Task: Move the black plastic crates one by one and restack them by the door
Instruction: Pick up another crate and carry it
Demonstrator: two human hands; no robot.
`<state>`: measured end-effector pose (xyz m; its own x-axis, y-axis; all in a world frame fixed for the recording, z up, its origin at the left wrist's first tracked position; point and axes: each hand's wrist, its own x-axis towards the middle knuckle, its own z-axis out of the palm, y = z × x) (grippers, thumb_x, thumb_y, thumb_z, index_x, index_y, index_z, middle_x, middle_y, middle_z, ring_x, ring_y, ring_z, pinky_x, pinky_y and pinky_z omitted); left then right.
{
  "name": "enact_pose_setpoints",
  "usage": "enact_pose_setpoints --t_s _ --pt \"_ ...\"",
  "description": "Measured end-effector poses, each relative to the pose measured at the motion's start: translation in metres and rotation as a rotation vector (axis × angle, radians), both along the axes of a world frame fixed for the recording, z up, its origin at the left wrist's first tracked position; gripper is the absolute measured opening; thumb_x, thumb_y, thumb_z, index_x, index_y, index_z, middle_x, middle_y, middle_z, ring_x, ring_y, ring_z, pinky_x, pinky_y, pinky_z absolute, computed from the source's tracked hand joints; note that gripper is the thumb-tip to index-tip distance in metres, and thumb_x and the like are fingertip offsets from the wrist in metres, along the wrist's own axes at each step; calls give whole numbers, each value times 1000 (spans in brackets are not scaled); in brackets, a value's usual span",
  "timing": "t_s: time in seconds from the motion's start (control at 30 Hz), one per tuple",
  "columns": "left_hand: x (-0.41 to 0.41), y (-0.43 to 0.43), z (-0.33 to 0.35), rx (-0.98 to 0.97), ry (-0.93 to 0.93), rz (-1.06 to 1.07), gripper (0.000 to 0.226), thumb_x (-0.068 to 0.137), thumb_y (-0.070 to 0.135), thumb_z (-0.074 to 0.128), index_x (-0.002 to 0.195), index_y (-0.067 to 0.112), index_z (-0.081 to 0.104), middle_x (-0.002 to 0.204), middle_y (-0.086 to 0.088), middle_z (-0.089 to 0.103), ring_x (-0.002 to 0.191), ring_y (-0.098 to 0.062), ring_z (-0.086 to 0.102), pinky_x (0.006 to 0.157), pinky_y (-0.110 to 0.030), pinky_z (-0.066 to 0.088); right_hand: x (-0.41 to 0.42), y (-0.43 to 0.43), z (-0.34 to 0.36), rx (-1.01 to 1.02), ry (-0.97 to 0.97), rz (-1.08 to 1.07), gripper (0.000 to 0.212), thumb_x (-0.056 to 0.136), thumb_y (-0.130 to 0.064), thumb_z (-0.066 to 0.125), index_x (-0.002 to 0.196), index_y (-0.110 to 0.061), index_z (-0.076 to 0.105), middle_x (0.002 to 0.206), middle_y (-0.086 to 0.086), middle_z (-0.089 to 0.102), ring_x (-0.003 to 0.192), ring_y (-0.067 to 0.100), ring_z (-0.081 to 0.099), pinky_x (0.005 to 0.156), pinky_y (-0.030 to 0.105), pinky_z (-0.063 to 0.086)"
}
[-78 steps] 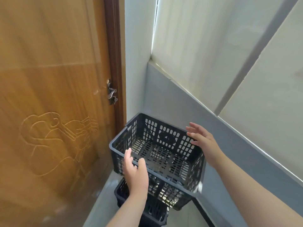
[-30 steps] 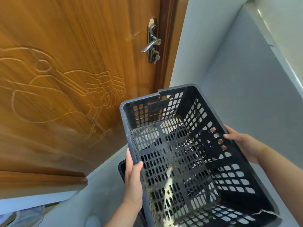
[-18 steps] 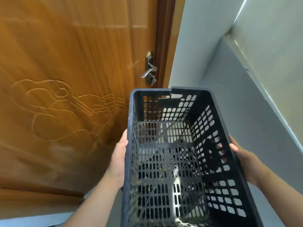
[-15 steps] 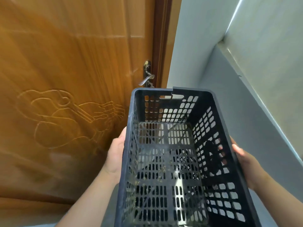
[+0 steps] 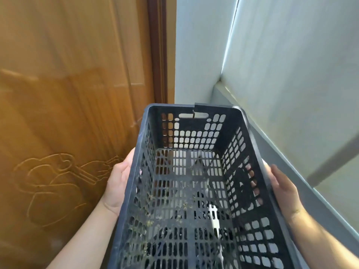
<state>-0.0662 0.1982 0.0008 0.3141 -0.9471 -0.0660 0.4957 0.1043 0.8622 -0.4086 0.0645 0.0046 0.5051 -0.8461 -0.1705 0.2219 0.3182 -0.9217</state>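
One black crate [image 5: 196,191] is in view, held up in front of the wooden door [image 5: 73,105], its far end wall level with the door's dark frame [image 5: 158,49] and the pale wall [image 5: 198,47] just right of it. I have both hands on it: the left hand [image 5: 119,183] is pressed flat against the outside of the long wall on the door side, and the right hand [image 5: 281,188] is clasped on the opposite long wall, its fingertips [image 5: 252,183] showing through the perforations. Each hand is thus closed around the crate, not free. I judge the step in hand to be the carry of a single crate; no stack is visible from here, so I cannot tell how many crates are already placed. The next move, as I read it, calls for turning toward the spot by the door, lowering the crate level and aligning its rim with whatever lies below. Count: one crate, two hands, one door. The crate floor carries scattered dry debris, and its far rim shows a small notch [image 5: 194,105].
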Motion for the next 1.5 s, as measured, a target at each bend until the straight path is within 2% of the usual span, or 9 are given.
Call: enact_pose_setpoints --t_s 0.1,0.23,0.4,0.6,0.77,0.83,1.0,1.1,1.5 --pt "7 -2 15 26 -58 -39 59 95 43 43 150 22 44 146 -2 59 133 -25 57 101 -35 53 2 19 16 -4 26 -37 59 94 -58 48 139 -25 66 138 29 65 116 51 65 106 67 47" --pt "18 -5 16 49 -117 -118 50 108 37 17 145 24 49 138 1 65 121 -18 66 78 -24 60 1 47 20 11 65 -185 73 65 -72 77 128 -34 75 134 16 73 120 45 69 110 64 46" --pt "23 -8 16 65 -199 -243 51 109 37 16 147 24 48 137 1 66 119 -17 67 78 -24 59 -6 102 21 30 50 -393 55 85 -64 62 129 -33 75 131 15 75 117 43 71 107 61 49" --pt "5 -4 16 32 -276 -421 49 108 38 17 137 28 55 128 13 70 120 -9 64 86 -20 58 -32 177 12 60 60 -606 45 101 -48 48 123 -18 73 76 4 78 58 19 76 51 27 59" --pt "-31 11 18 1 -348 -485 50 111 27 20 137 10 59 125 -5 73 123 -24 64 96 -23 54 -62 244 9 62 35 -780 54 99 -53 55 134 -15 70 103 11 79 88 34 76 89 49 58" --pt "-52 18 17 -9 -427 -476 47 111 23 29 136 -2 59 115 -13 73 118 -39 64 89 -21 58 -78 272 9 58 34 -835 54 99 -51 54 134 -12 69 98 10 78 82 32 75 84 46 59" --pt "-117 73 42 -11 -533 -510 41 110 21 31 139 6 57 121 -16 65 101 -16 68 66 -1 50 -117 346 12 41 78 -977 51 102 -49 52 137 -16 69 116 23 67 104 45 63 104 66 45" --pt "-159 117 57 -47 -559 -519 27 110 16 33 119 11 57 96 7 61 75 23 62 58 5 43 -142 392 15 13 102 -1078 54 98 -46 53 139 -13 67 115 20 71 98 40 68 99 53 49" --pt "-296 258 60 -100 -531 -743 32 109 6 24 126 12 51 74 37 71 73 20 66 60 0 48 -250 593 9 -29 78 -1218 45 107 -31 39 147 -27 61 143 11 68 132 38 62 114 61 44"
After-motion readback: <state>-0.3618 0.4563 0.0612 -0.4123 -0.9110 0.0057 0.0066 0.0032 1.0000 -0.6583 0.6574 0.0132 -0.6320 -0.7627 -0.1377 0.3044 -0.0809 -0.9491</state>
